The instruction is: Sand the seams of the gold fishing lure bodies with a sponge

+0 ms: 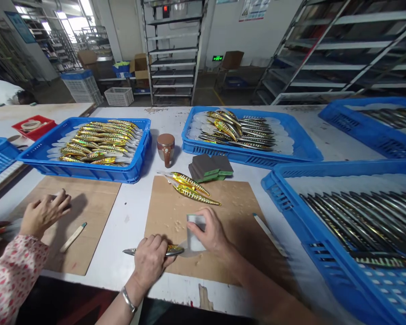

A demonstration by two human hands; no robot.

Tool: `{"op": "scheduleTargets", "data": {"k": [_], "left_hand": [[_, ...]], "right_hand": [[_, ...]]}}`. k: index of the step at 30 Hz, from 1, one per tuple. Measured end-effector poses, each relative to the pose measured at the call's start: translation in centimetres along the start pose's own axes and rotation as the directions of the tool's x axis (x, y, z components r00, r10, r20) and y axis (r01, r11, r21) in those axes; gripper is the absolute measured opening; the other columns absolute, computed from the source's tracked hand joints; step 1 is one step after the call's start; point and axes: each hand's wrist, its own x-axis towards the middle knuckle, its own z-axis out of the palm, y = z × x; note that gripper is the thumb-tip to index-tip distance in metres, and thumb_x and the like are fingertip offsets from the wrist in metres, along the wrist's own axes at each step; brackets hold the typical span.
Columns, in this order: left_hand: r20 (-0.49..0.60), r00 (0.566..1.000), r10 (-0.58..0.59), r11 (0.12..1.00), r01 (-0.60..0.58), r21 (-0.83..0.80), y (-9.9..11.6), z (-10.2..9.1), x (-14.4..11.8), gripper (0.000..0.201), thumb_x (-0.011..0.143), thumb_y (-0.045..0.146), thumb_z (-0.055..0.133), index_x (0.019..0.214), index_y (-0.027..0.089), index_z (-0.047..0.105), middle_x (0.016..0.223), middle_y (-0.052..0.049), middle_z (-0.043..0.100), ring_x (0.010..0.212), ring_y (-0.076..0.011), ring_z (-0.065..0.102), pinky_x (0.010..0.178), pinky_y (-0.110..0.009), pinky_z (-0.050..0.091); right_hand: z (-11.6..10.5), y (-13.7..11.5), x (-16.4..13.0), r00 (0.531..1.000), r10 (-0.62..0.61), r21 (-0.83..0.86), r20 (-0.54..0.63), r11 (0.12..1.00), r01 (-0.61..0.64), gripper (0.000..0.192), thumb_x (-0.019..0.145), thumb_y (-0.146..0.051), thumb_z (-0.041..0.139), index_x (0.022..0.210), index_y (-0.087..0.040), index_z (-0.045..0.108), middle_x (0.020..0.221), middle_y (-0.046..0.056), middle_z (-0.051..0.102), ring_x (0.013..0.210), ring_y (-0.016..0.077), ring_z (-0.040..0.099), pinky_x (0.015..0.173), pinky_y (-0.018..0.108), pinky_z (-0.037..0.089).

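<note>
My left hand (150, 257) is closed over a fishing lure (175, 249) with a dark back and gold side, pressing it against the front left of a cardboard sheet (223, 271). The lure's pointed end sticks out on the left, and its clear flat lip faces right. My right hand (211, 230) grips a pale grey rectangular pad (194, 241) at the lip; whether they touch, I cannot tell. Behind my hands lie gold striped lures (198, 195). Stacked dark sanding pads (203, 167) with green edges rest at the sheet's back edge.
Blue trays of lures stand at back left (131, 174), back middle (291, 155) and right (274, 180). A brown cup (165, 146) sits between the back ones. A marker-like stick (269, 234) lies right. A co-worker's hand (47, 212) hovers over another cardboard sheet (98, 216).
</note>
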Motion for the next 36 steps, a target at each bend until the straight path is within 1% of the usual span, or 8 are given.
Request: {"op": "scheduleTargets", "data": {"k": [4,9,15,21,26,29,33,36], "left_hand": [[-0.007,1.0,0.007,1.0,-0.007,-0.007,0.1,0.2,-0.2,0.048,0.107,0.057,0.04,0.091,0.019,0.065,0.088,-0.007,0.068,0.077,-0.0231,0.059,0.07,-0.039,0.037],[-0.014,1.0,0.007,1.0,-0.007,0.016,0.2,0.1,-0.1,0.048,0.108,0.055,0.038,0.09,0.019,0.065,0.086,-0.007,0.067,0.077,-0.0227,0.059,0.069,-0.039,0.038],[-0.003,1.0,0.002,1.0,-0.002,0.011,0.2,0.5,-0.3,0.05,0.107,0.058,0.038,0.089,0.02,0.065,0.088,-0.007,0.068,0.079,-0.023,0.06,0.071,-0.04,0.039],[0.004,1.0,0.012,0.999,-0.012,0.035,0.3,0.3,-0.2,0.041,0.106,0.053,0.048,0.089,0.02,0.065,0.088,-0.007,0.068,0.079,-0.0228,0.06,0.069,-0.04,0.04],[-0.013,1.0,0.026,0.999,-0.025,0.033,0.3,0.2,-0.1,0.041,0.107,0.05,0.046,0.09,0.019,0.066,0.087,-0.007,0.067,0.079,-0.0228,0.059,0.069,-0.04,0.04],[-0.01,1.0,0.02,0.999,-0.019,0.032,0.3,0.4,-0.1,0.038,0.106,0.049,0.049,0.09,0.019,0.066,0.089,-0.007,0.068,0.08,-0.0228,0.06,0.07,-0.04,0.04],[-0.018,1.0,0.016,1.0,-0.016,0.027,0.2,0.5,-0.2,0.036,0.104,0.049,0.053,0.087,0.019,0.064,0.087,-0.007,0.067,0.077,-0.0225,0.059,0.068,-0.04,0.039],[-0.022,1.0,0.014,1.0,-0.014,0.01,0.3,0.7,-0.2,0.034,0.103,0.049,0.056,0.085,0.02,0.063,0.085,-0.006,0.066,0.076,-0.0223,0.059,0.068,-0.04,0.038]], "right_hand": [[-1.0,1.2,-0.3,0.997,0.012,-0.018,-0.074,1.0,-0.014,0.021,0.089,-0.039,0.071,0.098,-0.026,0.057,0.098,0.005,0.063,0.092,0.026,0.063,0.082,0.042,0.054],[0.6,-1.1,0.2,0.997,-0.077,0.047,0.023,0.996,0.076,0.025,0.092,-0.042,0.071,0.105,-0.025,0.059,0.103,0.006,0.062,0.099,0.026,0.063,0.086,0.041,0.054],[-1.7,1.5,-0.2,0.999,-0.026,-0.046,-0.038,0.999,0.024,0.023,0.086,-0.039,0.073,0.098,-0.026,0.059,0.098,0.006,0.064,0.093,0.0274,0.064,0.083,0.044,0.055],[0.8,-1.3,0.2,0.999,-0.047,0.041,0.025,0.998,0.046,0.024,0.09,-0.043,0.07,0.103,-0.026,0.059,0.102,0.008,0.063,0.099,0.0277,0.063,0.087,0.044,0.055],[-0.3,0.1,-0.3,0.999,-0.003,-0.023,-0.049,1.0,0.001,0.023,0.09,-0.043,0.07,0.097,-0.026,0.057,0.096,0.006,0.063,0.092,0.027,0.063,0.082,0.044,0.055],[0.4,-0.4,-0.5,0.994,0.031,-0.064,-0.107,0.997,-0.038,0.023,0.091,-0.044,0.07,0.098,-0.026,0.056,0.096,0.006,0.062,0.092,0.0273,0.062,0.081,0.044,0.054],[2.6,-2.7,-0.2,0.998,0.028,-0.015,-0.057,0.999,-0.029,0.023,0.097,-0.045,0.066,0.106,-0.027,0.056,0.102,0.008,0.061,0.101,0.0278,0.061,0.087,0.045,0.054],[1.7,-1.8,-0.3,0.998,0.019,-0.008,-0.051,1.0,-0.019,0.024,0.095,-0.047,0.067,0.102,-0.027,0.056,0.099,0.007,0.062,0.097,0.0279,0.062,0.083,0.044,0.055]]}}
